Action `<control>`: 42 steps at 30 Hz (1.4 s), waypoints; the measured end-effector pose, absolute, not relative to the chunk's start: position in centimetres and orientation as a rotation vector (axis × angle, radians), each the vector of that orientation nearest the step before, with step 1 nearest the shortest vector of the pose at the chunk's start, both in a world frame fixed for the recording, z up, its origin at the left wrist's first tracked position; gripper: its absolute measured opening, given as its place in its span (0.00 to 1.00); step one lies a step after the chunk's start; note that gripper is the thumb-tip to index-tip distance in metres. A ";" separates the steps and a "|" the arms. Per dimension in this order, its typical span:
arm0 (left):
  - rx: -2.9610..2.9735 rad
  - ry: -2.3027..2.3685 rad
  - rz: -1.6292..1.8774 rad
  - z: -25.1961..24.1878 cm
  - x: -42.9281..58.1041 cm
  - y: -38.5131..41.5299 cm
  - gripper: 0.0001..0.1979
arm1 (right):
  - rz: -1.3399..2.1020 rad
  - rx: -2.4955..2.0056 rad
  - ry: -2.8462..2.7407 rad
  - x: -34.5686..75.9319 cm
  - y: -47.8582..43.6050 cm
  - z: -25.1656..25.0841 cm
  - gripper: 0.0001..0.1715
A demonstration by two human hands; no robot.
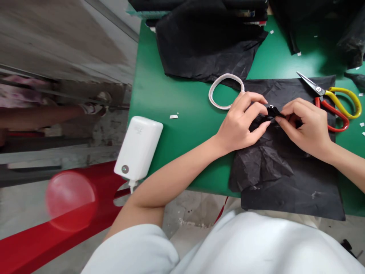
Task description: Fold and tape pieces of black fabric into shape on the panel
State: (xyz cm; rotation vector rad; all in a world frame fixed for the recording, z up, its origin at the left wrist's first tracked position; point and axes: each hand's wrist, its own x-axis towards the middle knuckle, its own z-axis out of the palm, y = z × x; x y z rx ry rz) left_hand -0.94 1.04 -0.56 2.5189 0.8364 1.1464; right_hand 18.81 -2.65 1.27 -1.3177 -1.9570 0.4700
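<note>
While a folded black bit [274, 112] is worked on in the head view, its edge is pinched between the thumb and fingers of the right hand [303, 123]. The fingers of the left hand [245, 121] are curled and a little apart, with their tips close to the same bit; whether it is gripped there cannot be told. Just below lies a crumpled black sheet [262, 163], and under that a flat black sheet [308, 201] is spread on the green bench [176, 152]. The fold could slip or be torn if it is pulled too hard, because the stuff looks thin. The white ring [211, 95] by the left hand could be bumped. The scissors [318, 90], set just beside the right hand, could be knocked, or the skin nicked, if that hand is swung carelessly. The white power bank [138, 148] seems to stick out past the bench edge, so it could be tipped off if it is nudged by the left arm or if its cord [132, 185] is tugged.
</note>
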 end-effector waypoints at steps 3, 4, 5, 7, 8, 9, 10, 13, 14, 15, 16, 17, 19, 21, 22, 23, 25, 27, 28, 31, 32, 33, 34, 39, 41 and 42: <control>2.472 0.829 1.132 -0.3 -0.9 1.0 0.16 | 0.470 -1.310 -1.945 18.8 -2.7 1.4 0.04; 2.466 0.827 1.123 -0.3 -0.9 0.9 0.18 | 0.468 -1.311 -1.941 18.8 -2.7 1.4 0.04; 2.466 0.829 1.111 -0.2 -0.9 0.9 0.19 | 0.463 -1.314 -1.940 18.8 -2.7 1.4 0.03; 2.475 0.849 1.080 -0.2 -0.9 0.9 0.19 | 0.450 -1.322 -1.941 18.8 -2.7 1.5 0.03; 2.480 0.862 1.063 -0.2 -0.9 0.9 0.19 | 0.447 -1.325 -1.943 18.8 -2.7 1.5 0.03; 2.486 0.871 1.048 -0.2 -0.9 0.9 0.18 | 0.444 -1.326 -1.943 18.8 -2.7 1.5 0.03; 2.491 0.874 1.036 -0.2 -1.0 0.9 0.18 | 0.443 -1.326 -1.942 18.9 -2.7 1.5 0.03; 2.505 0.851 1.028 -0.3 -1.0 1.0 0.19 | 0.443 -1.323 -1.940 18.9 -2.7 1.5 0.04; 2.510 0.841 1.033 -0.3 -1.0 1.0 0.20 | 0.441 -1.322 -1.941 18.9 -2.7 1.5 0.04; 2.516 0.833 1.037 -0.4 -1.0 1.0 0.20 | 0.440 -1.319 -1.943 18.9 -2.7 1.5 0.04; 2.522 0.826 1.041 -0.4 -1.0 1.0 0.21 | 0.439 -1.313 -1.944 18.8 -2.7 1.5 0.04; 2.529 0.820 1.044 -0.4 -1.0 1.0 0.21 | 0.438 -1.308 -1.943 18.8 -2.7 1.5 0.04; 2.542 0.807 1.051 -0.4 -1.0 1.1 0.21 | 0.437 -1.299 -1.941 18.8 -2.7 1.5 0.04; 2.550 0.798 1.058 -0.3 -1.0 1.0 0.20 | 0.437 -1.300 -1.942 18.8 -2.7 1.5 0.04; 2.548 0.799 1.058 -0.3 -1.0 1.0 0.20 | 0.439 -1.301 -1.944 18.8 -2.7 1.5 0.04; 2.541 0.804 1.053 -0.2 -1.0 1.0 0.19 | 0.439 -1.301 -1.948 18.8 -2.7 1.4 0.04; 2.508 0.828 1.031 -0.1 -0.9 0.9 0.16 | 0.432 -1.299 -1.968 18.9 -2.7 1.3 0.04; 2.472 0.855 1.015 0.1 -0.9 0.9 0.14 | 0.403 -1.290 -2.000 18.9 -2.6 1.1 0.04; 2.460 0.864 1.011 0.1 -1.0 0.9 0.14 | 0.385 -1.285 -2.016 18.9 -2.6 1.1 0.04; 2.442 0.888 0.983 0.2 -1.0 0.9 0.13 | 0.377 -1.282 -2.041 18.9 -2.7 1.1 0.07; 2.439 0.896 0.970 0.2 -1.0 0.9 0.13 | 0.396 -1.287 -2.033 18.8 -2.7 1.2 0.10; 2.436 0.905 0.960 0.2 -1.0 0.9 0.13 | 0.424 -1.297 -2.016 18.8 -2.8 1.4 0.12; 2.433 0.913 0.956 0.2 -1.0 0.9 0.12 | 0.448 -1.308 -1.998 18.8 -2.8 1.5 0.14; 2.444 0.908 1.003 0.1 -1.0 1.0 0.10 | 0.430 -1.170 -2.123 19.0 -3.1 2.0 0.08; 2.454 0.904 1.013 0.1 -1.0 1.0 0.09 | 0.375 -1.021 -2.289 19.0 -3.1 1.9 0.02; 2.459 0.906 1.012 0.0 -1.0 1.0 0.09 | 0.330 -0.963 -2.378 18.9 -3.1 1.9 0.02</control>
